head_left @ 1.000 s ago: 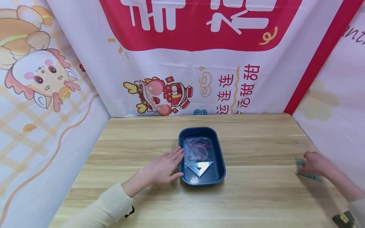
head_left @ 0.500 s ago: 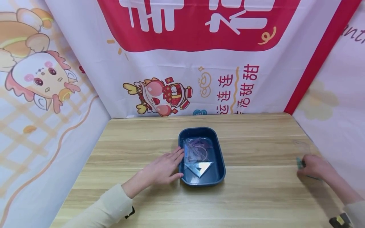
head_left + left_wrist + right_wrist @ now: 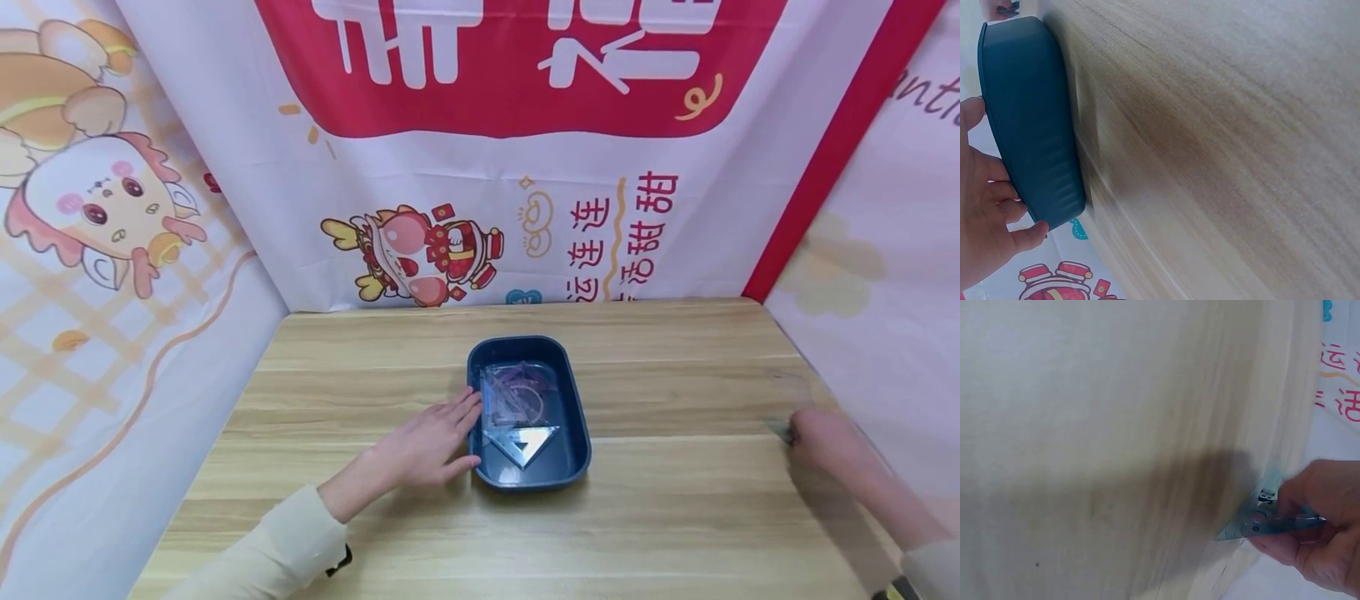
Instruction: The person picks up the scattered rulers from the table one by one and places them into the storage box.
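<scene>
My left hand [image 3: 431, 443] lies along the near-left wall of a dark blue rectangular tray [image 3: 579, 417]. In the left wrist view its extended fingertips touch the tray's rim. Inside the tray are a clear set square [image 3: 543, 437] and several overlapping transparent pieces, among them a purplish one with a round cut-out [image 3: 538, 400]. Far to the right, my right hand [image 3: 832, 454] pinches a teal see-through set square [image 3: 1249, 522] between thumb and fingers. One corner of that set square points out past the fingers; the palm hides the rest.
Beyond the right hand, a faint clear plastic piece [image 3: 791, 383] lies near the right edge of the wooden table [image 3: 675, 517]. Printed cloth walls [image 3: 465, 167] enclose the table at the back and both sides.
My right hand has closed its fingers on the teal set square, which was lying flat, and turned it up so only a corner shows. The left hand and tray have stayed put.
</scene>
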The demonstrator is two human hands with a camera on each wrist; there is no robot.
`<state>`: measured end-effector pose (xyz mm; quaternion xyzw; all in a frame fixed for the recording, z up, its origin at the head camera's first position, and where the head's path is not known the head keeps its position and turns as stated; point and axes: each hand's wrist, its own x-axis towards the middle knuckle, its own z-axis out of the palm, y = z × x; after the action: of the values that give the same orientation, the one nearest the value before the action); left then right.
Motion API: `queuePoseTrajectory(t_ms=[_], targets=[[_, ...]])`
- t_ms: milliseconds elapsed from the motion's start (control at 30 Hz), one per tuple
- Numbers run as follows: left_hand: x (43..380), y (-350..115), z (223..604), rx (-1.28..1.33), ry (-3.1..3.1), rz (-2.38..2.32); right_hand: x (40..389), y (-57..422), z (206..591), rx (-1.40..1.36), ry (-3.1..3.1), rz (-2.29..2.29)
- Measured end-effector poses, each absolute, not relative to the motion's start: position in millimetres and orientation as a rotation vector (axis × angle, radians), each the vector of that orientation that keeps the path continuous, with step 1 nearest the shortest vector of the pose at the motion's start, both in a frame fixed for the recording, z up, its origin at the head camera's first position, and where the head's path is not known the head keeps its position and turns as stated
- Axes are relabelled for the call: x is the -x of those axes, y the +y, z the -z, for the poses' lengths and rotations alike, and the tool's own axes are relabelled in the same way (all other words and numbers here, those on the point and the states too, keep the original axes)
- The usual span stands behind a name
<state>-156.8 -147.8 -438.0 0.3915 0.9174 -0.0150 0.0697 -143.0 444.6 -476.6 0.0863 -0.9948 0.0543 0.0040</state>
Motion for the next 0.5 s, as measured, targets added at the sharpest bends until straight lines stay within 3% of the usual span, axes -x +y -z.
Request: queuePoseTrajectory(t_ms=[133,367,500], targets=[[156.6,-147.7,436.9,-1.181,2.756,0.047,141.9,451.4,482.4,-0.358,-3.008,-0.186],[156.7,-147.4,436.7,-1.168,2.751,0.045,146.6,457.4,464.2,-0.278,-3.133,-0.405],[157.1,-147.7,437.7,-1.166,2.756,0.041,147.0,455.8,453.2,-0.203,-3.236,-0.903]])
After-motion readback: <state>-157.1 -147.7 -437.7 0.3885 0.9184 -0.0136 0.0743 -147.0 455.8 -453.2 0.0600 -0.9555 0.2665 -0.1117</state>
